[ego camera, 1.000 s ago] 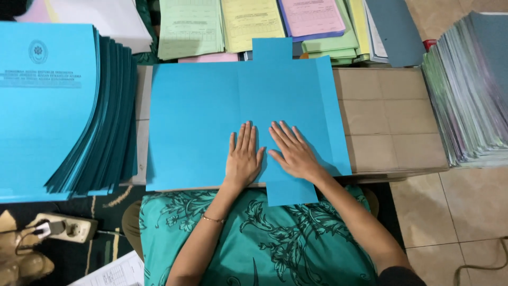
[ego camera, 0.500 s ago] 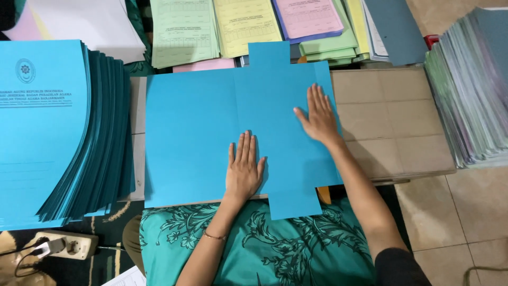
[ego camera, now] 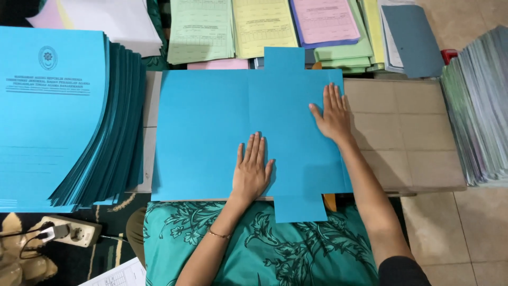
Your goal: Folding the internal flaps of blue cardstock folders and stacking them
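**A:** What's in front of me? Biggest first.

**B:** The big fanned stack of blue card covers at left, the low brown cardboard work surface, then the unfolded blue card folder with tabs lying flat across it, one tab hanging over the near edge.

**A:** The step?

**B:** I'd judge I'm flattening the folder along its centre crease. A fold of the right panel would call for a lift at its outer edge.

**A:** Hands?

**B:** My left hand lies open, palm down, beside the crease. My right hand, arm stretched, presses flat with spread fingers near the far right edge. Neither grips anything.
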